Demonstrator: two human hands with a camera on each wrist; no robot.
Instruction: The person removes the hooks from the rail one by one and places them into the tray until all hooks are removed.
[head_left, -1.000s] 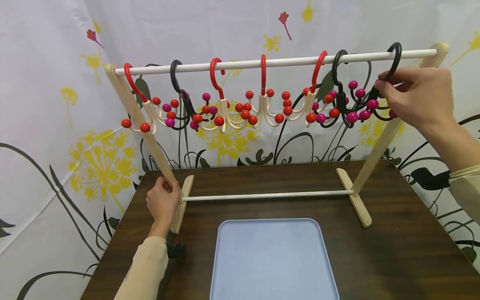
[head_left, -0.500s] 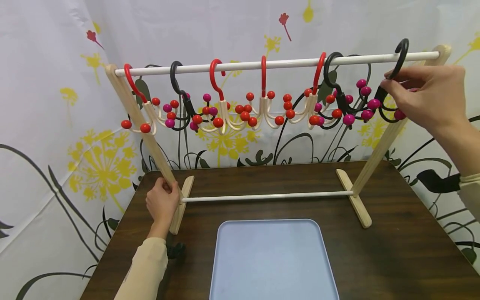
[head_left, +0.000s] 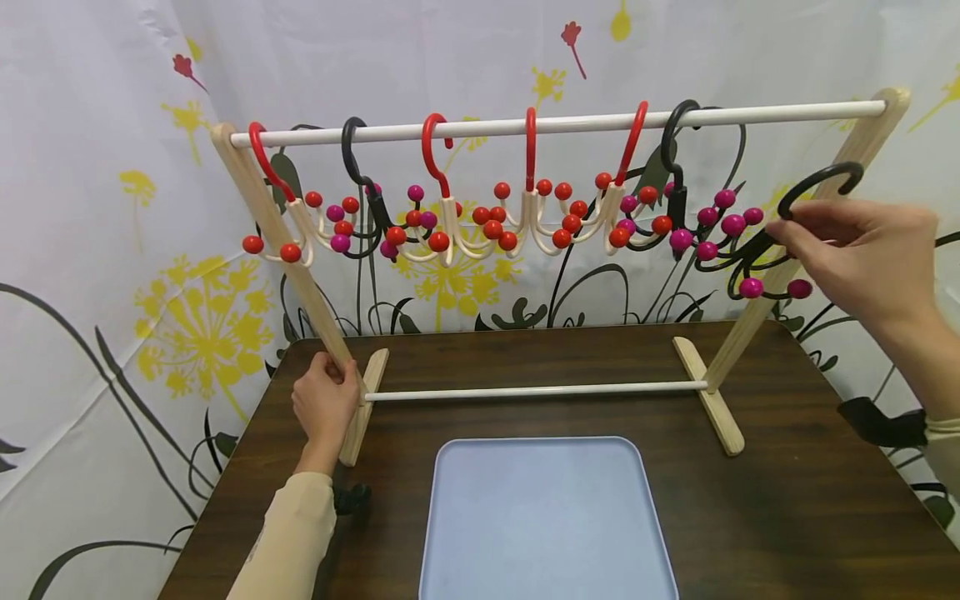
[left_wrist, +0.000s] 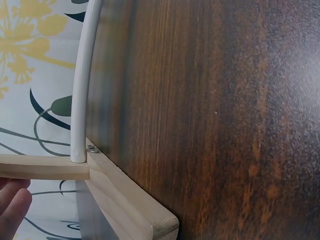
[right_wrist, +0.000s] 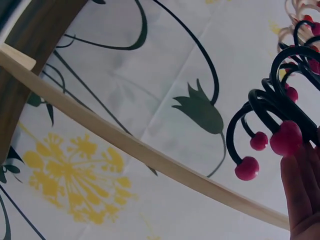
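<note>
At the right, my right hand pinches a black hanger with magenta balls below its hook; it is off the rod, tilted, in front of the right post. In the right wrist view, fingers lie beside its magenta balls. My left hand grips the lower left post of the wooden rack; in the left wrist view its fingertips touch the post. From the white top rod hang several red-hooked hangers and two black ones.
A light blue tray lies on the dark wooden table in front of the rack. The lower white rod joins the rack's two feet. A patterned curtain hangs behind.
The black hanger in my right hand has come off the top rod, moved lower and tipped over. The neighbouring black and red hangers have shifted slightly. My left hand has stayed on the post.
</note>
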